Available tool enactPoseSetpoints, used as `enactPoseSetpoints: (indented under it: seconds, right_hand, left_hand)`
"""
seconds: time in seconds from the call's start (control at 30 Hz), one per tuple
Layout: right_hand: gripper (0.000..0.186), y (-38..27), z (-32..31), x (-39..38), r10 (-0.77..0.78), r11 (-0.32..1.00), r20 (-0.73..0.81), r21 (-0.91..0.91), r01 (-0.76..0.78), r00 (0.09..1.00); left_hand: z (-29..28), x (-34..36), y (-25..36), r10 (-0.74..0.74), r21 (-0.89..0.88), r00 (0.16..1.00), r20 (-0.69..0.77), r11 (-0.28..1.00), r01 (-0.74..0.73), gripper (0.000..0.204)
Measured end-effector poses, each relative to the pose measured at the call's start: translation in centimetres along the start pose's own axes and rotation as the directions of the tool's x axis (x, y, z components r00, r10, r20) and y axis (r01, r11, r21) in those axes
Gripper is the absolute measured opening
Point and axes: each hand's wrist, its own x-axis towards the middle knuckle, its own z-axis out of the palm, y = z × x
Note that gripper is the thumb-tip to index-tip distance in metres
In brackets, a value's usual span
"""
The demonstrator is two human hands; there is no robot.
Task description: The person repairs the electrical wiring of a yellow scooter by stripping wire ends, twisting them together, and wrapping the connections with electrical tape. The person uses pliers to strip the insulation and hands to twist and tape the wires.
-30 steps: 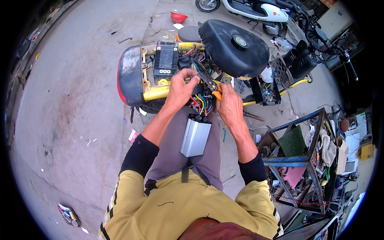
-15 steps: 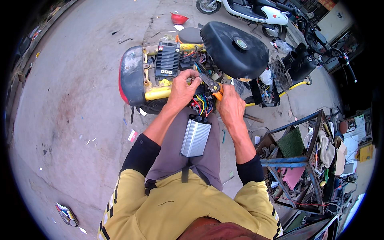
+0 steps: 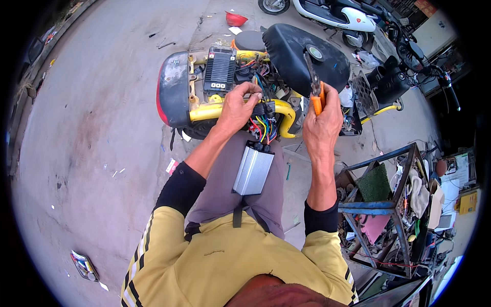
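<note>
- My right hand (image 3: 323,128) curls tightly around orange-handled pliers (image 3: 317,104).
- My left hand (image 3: 238,108) bunches by coloured wires (image 3: 263,126), hold unclear.
- Silver box (image 3: 253,170) lies near my lap's (image 3: 217,181) front edge.
- Red emblem (image 3: 360,20) marks white scooter (image 3: 348,19).

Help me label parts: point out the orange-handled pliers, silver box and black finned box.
Orange-handled pliers (image 3: 315,84), head view: pivot area.
Silver box (image 3: 253,171), head view: ribbed upper face.
Black finned box (image 3: 220,70), head view: finned top.

1. Silver ribbed rectangular box (image 3: 254,169): bare-looking metal, kinda satin.
2. Orange-handled pliers (image 3: 315,85): smooth plasticky grips, dull dark metal head.
3. Big black rounded tank-shaped cover (image 3: 289,64): dusty matt plastic by the looks.
4. Yellow tubular frame (image 3: 207,112): painted metal, pretty glossy.
</note>
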Motion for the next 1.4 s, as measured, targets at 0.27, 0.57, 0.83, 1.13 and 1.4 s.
enactPoseSetpoints:
  seconds: [0.27,0.57,0.83,1.13,1.4]
  right_hand:
    - [0.031,3.6,4.4,-4.8,0.238,0.933,0.276,0.201,-0.298,0.931]
    - [0.032,2.8,3.8,-3.7,0.099,0.990,0.263,0.071,-0.122,0.960]
    - [0.031,2.4,8.0,-1.8,0.205,0.855,0.278,0.416,-0.310,0.938]
    - [0.029,1.1,9.4,-1.4,0.217,0.822,0.326,0.448,-0.353,0.920]
    - [0.036,1.7,8.7,0.2,0.196,0.891,0.306,0.341,-0.300,0.932]
  left_hand:
    - [-1.8,-1.8,1.7,0.099,0.200,0.993,-0.060,0.976,-0.085,0.042]
    - [-2.4,-1.2,0.8,0.217,0.396,0.976,-0.033,0.899,-0.186,0.021]
    - [-1.5,0.6,1.8,0.209,0.088,0.977,0.032,0.974,-0.211,0.013]
    - [-1.7,1.1,2.4,0.044,-0.024,0.997,0.064,0.999,-0.043,0.022]
    - [-1.5,1.1,2.7,0.106,0.117,0.993,0.057,0.987,-0.112,0.032]
